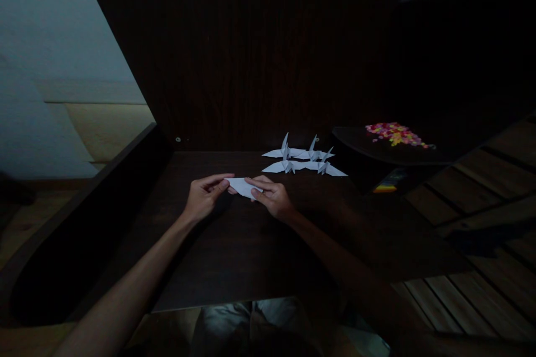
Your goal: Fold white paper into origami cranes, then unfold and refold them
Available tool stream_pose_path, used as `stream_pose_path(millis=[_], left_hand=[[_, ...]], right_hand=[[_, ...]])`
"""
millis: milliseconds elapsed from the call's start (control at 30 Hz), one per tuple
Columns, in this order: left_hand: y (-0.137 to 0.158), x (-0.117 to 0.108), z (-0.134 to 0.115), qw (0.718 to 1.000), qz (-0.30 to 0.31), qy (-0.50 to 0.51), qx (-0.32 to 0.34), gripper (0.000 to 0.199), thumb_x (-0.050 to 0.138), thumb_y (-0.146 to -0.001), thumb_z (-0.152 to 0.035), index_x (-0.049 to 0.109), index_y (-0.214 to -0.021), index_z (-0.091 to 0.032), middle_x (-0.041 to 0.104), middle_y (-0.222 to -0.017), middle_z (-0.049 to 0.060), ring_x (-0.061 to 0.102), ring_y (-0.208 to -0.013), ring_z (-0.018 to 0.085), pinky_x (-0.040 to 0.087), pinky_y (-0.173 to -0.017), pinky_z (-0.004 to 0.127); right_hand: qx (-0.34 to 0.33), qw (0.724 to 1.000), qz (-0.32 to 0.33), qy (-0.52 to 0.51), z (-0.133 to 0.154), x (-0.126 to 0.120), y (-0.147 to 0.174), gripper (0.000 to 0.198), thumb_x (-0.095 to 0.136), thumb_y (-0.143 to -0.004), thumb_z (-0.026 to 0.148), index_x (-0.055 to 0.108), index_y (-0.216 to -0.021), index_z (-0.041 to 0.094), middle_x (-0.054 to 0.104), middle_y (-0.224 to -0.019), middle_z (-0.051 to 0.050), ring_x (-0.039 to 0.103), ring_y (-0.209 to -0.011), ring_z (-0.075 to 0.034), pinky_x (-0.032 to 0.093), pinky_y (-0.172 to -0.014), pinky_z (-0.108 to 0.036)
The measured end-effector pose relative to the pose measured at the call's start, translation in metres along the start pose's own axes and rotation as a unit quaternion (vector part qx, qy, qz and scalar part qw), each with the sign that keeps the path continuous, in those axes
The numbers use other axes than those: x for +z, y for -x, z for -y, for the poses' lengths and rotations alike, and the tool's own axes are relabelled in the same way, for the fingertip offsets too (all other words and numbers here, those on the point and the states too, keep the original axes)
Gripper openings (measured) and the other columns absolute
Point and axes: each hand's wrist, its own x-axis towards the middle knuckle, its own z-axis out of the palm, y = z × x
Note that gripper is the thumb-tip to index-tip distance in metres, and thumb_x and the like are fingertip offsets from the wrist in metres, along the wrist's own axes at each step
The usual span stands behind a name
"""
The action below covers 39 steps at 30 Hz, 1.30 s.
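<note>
Paper (238,186) finger-pinched by left hand (201,196) and right hand (276,198) above dark desk (234,256), nearer back edge than front, white origami cranes (274,167) toward back-right corner, colourful bits (396,134) heaped on side shelf (355,139), pale wall (50,39) left

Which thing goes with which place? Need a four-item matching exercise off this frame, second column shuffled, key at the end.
Column 1
1. folded white paper
2. white paper cranes
3. small multicoloured pieces
4. trousers

Column 2
A. on the curved shelf at the right
B. below the near edge of the dark desktop
C. in the fingers of the left hand and the right hand
D. on the desktop, by the tall back panel

Pairs: 1-C, 2-D, 3-A, 4-B
</note>
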Motion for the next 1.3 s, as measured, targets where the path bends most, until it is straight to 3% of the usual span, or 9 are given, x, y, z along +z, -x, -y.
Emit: stream_pose_path(millis=[167, 733, 1067, 1300], left_hand=[[-0.0015, -0.001, 0.0051, 0.999, 0.014, 0.029, 0.014, 0.047, 0.072, -0.072, -0.043, 0.069, -0.107, -0.012, 0.074, -0.075, 0.008, 0.07, -0.07, 0.021, 0.055, -0.067, 0.03], [-0.0016, -0.0031, -0.0005, 0.998, 0.025, 0.051, 0.0, 0.037, 0.074, -0.069, -0.043, 0.071, -0.09, -0.012, 0.073, -0.073, 0.007, 0.069, -0.069, 0.02, 0.055, -0.068, 0.03], [-0.0008, -0.0029, 0.001, 0.998, 0.035, 0.044, -0.01, 0.036, 0.072, -0.072, -0.042, 0.071, -0.094, -0.013, 0.073, -0.078, 0.007, 0.069, -0.073, 0.021, 0.054, -0.072, 0.033], [0.0009, -0.0007, 0.0016, 0.996, 0.05, 0.077, -0.011, 0.04, 0.071, -0.075, -0.038, 0.063, -0.106, -0.014, 0.07, -0.072, 0.003, 0.068, -0.072, 0.02, 0.052, -0.074, 0.033]], right_hand=[[0.005, 1.0, 0.012, -0.007, -0.0031, 0.001, -0.0017, 0.039, 0.067, -0.078, 0.042, 0.069, -0.112, 0.021, 0.056, -0.102, -0.007, 0.057, -0.089, -0.017, 0.053, -0.065, -0.026], [0.021, 0.998, 0.026, -0.053, 0.0012, 0.0023, 0.0011, 0.039, 0.072, -0.075, 0.038, 0.068, -0.11, 0.022, 0.056, -0.103, -0.006, 0.058, -0.093, -0.019, 0.057, -0.064, -0.026], [0.008, 1.0, -0.008, -0.003, -0.0017, 0.0044, 0.0007, 0.03, 0.067, -0.079, 0.041, 0.071, -0.102, 0.022, 0.056, -0.095, -0.005, 0.058, -0.084, -0.017, 0.054, -0.058, -0.024], [0.014, 0.999, -0.021, 0.036, -0.0007, 0.0048, 0.0018, 0.032, 0.072, -0.074, 0.039, 0.071, -0.101, 0.021, 0.059, -0.094, -0.006, 0.058, -0.082, -0.018, 0.053, -0.057, -0.027]])
